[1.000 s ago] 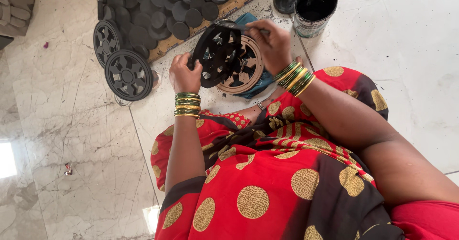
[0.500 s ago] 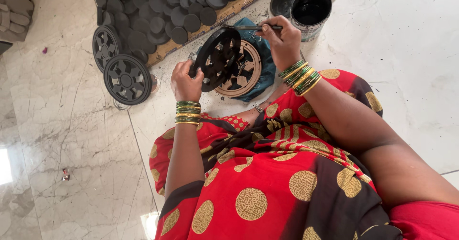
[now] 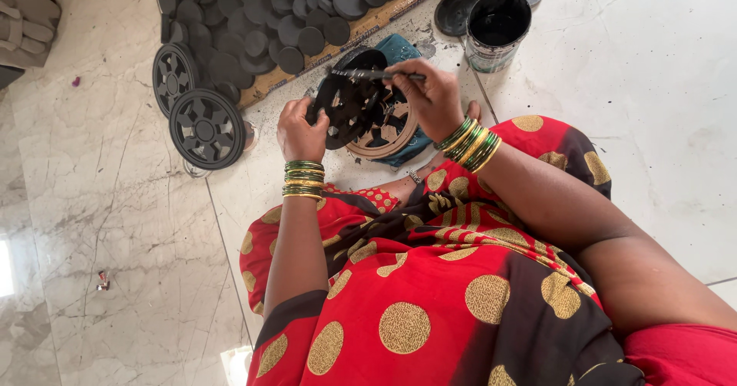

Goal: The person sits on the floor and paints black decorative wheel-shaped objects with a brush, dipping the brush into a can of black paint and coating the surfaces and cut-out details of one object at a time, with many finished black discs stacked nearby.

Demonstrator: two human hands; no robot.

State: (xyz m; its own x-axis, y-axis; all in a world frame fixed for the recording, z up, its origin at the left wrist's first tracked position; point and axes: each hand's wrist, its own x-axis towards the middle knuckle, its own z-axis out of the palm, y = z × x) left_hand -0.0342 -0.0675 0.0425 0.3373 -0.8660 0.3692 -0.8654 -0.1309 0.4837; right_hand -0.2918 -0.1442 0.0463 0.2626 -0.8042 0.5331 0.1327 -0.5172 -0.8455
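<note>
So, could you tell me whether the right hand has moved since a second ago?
Yes. The right hand, holding the brush, has shifted slightly toward the paint can.

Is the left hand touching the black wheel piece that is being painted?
Touching. The head view shows the left hand gripping the edge of the black wheel piece, fingers wrapped on its rim, while the right hand holds a brush over it.
</note>
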